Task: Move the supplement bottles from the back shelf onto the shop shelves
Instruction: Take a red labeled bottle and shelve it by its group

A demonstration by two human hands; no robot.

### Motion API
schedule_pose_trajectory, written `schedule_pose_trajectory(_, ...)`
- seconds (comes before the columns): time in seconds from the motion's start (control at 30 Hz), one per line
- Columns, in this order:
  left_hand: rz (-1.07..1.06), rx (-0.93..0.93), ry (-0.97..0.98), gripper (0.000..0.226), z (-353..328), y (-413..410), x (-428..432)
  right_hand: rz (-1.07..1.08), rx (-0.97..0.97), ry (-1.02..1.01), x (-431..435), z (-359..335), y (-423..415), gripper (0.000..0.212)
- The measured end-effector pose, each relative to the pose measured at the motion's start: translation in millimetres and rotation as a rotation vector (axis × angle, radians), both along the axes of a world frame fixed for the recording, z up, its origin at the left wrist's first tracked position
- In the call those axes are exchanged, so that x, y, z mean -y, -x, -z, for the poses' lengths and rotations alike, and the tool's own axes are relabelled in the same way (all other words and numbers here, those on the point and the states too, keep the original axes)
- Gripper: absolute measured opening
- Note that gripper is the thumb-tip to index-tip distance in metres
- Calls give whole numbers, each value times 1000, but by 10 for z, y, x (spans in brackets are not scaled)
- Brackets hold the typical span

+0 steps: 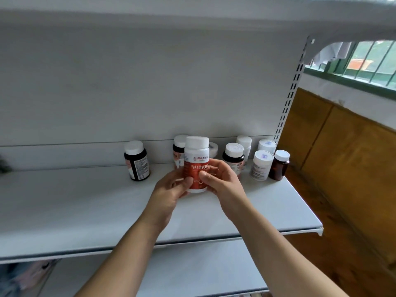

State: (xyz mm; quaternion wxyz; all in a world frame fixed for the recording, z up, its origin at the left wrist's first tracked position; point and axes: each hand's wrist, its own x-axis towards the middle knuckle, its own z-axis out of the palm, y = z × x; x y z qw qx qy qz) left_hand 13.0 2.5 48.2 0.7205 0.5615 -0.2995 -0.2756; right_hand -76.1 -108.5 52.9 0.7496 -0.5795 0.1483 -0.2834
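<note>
At the middle of the white shelf [85, 211], holding a red-and-white bottle [196, 159] upright with 2 hands: left hand [171, 189] and right hand [220, 181] curled round its sides, thumbs on the label. Behind, a dark bottle [137, 161] left, a cluster of bottles [262, 166] right.

Soft daylight comes from the barred window [364, 61] at upper right; shadows on the white shelf [75, 211] are faint. Wide-angle distortion bows straight edges (most at the corners); the lower-left corner is blurred.
</note>
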Motion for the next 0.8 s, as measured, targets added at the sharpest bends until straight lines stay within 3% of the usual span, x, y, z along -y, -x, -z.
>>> schedule_pose_trajectory(0.07, 16, -75, 27, 32, 3, 5, -4, -62, 29, -42, 14, -25, 36, 27)
schedule_pose_trajectory(0.17, 63, -184, 77, 38, 39, -7, -16, -64, 46, -37, 14, -36, 70, 34)
schedule_pose_trajectory(0.3, 236, -369, 110, 44, 98, -30, -30, 79, 5, 145, -94, -64, 57, 38)
schedule_pose_trajectory(0.4, 319, -462, 140, 70, 144, -75, -63, 131, -40, 270, -174, -94, 45, 39)
schedule_pose_trajectory(0.47, 320, -467, 157, 75, 160, -109, -102, 105, -37, 280, -201, -103, 33, 37)
schedule_pose_trajectory(0.53, 263, -443, 169, 63, 140, -122, -151, 28, -3, 197, -227, -105, 20, 34)
schedule_pose_trajectory(0.63, 104, -415, 189, 28, 77, -98, -238, -103, 30, 8, -294, -80, -17, 32)
schedule_pose_trajectory(0.8, -100, -260, 128, 24, -37, -21, -505, -239, 77, -208, -497, -44, -115, 32)
